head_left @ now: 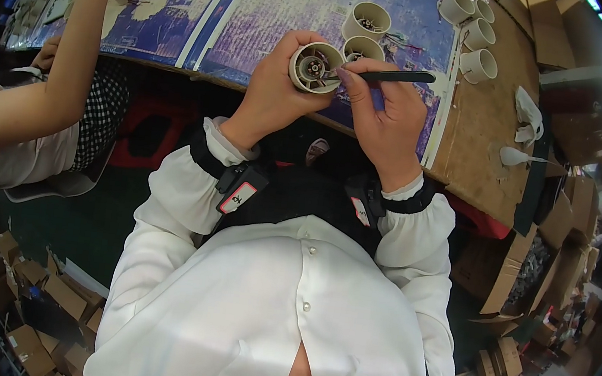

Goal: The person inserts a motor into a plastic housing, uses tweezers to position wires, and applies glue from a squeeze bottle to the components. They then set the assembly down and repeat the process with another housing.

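Note:
My left hand (276, 87) wraps round a cream cylindrical cup-like housing (295, 68), its open end tilted up toward me. Inside it sit a round dark part and thin metal pieces, too small to name. A pair of dark tweezers (397, 76) is pinched in my right hand (392, 116), its tip at the housing's rim on the right. Just beyond my hands, two similar cream housings (367, 17) stand on the table with wires and parts inside. My fingers partly cover the nearer one.
The worn blue table (277, 12) has a brown board (485, 128) at its right. More cream housings (477, 65) stand at the far right and far left. A co-worker's arm (74, 77) reaches over the table on the left. Cardboard boxes (515, 278) lie on the right.

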A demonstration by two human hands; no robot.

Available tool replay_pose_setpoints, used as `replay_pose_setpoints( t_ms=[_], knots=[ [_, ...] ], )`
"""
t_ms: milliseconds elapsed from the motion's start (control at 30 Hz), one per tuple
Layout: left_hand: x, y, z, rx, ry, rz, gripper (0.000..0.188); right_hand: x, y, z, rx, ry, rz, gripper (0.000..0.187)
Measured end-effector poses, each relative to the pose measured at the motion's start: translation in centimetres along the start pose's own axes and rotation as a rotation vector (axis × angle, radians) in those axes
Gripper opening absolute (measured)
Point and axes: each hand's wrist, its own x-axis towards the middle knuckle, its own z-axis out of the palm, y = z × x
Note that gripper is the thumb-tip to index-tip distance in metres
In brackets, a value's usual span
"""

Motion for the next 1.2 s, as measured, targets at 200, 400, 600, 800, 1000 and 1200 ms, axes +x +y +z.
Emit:
replay_pose_setpoints(
  t_ms=[200, 400, 600, 800, 1000, 1200],
  knots=[
    [-0.1, 0.0, 0.2, 0.016, 0.028, 0.011, 0.052, -0.5, -0.2, 0.8, 0.038, 0.082, 0.112, 0.013],
    [-0.2, 0.5, 0.3, 0.065, 0.051, -0.006, 0.053, -0.7, -0.3, 1.1, 0.012, 0.133, 0.099, 0.014],
    [-0.2, 0.3, 0.1, 0.005, 0.036, -0.001, 0.054, -0.7, -0.4, 0.5, 0.03, 0.107, 0.083, 0.013],
    [-0.1, 0.2, 0.0, -0.025, 0.015, -0.025, 0.054, -0.4, -0.5, 0.1, 0.001, 0.076, 0.057, 0.011],
    [-0.1, -0.1, 0.1, -0.031, 0.008, -0.015, 0.053, -0.3, -0.3, 0.2, -0.003, 0.039, 0.018, 0.011],
    [-0.1, 0.1, 0.0, -0.011, 0.01, -0.012, 0.054, -0.3, -0.3, 0.3, -0.024, 0.033, -0.011, 0.011]
  ],
)
